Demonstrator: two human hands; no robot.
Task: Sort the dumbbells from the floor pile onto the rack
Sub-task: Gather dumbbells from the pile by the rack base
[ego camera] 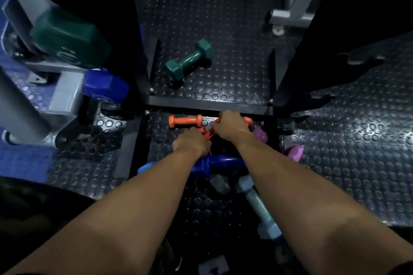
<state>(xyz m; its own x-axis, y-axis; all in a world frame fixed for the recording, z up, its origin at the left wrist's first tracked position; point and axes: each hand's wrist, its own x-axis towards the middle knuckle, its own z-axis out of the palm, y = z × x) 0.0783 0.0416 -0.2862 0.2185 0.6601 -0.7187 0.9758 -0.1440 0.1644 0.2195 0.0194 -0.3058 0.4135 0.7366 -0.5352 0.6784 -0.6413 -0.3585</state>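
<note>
A pile of dumbbells lies on the studded floor below me. An orange dumbbell (185,121) lies free at the pile's far edge. My left hand (192,142) grips a second orange dumbbell (206,133), mostly hidden under it. My right hand (230,126) grips another orange dumbbell whose end (248,121) sticks out to the right. Beneath my forearms lie a dark blue dumbbell (220,162), a light blue one (257,205), a grey one (220,183) and purple ones (295,152). The grey rack (64,96) at left holds a green dumbbell (71,38) and a blue one (105,87).
A green dumbbell (190,59) lies alone on the floor farther ahead, between two black upright posts (138,51). A black floor frame bar (207,105) crosses just beyond my hands. A grey machine base (290,15) stands at the top right.
</note>
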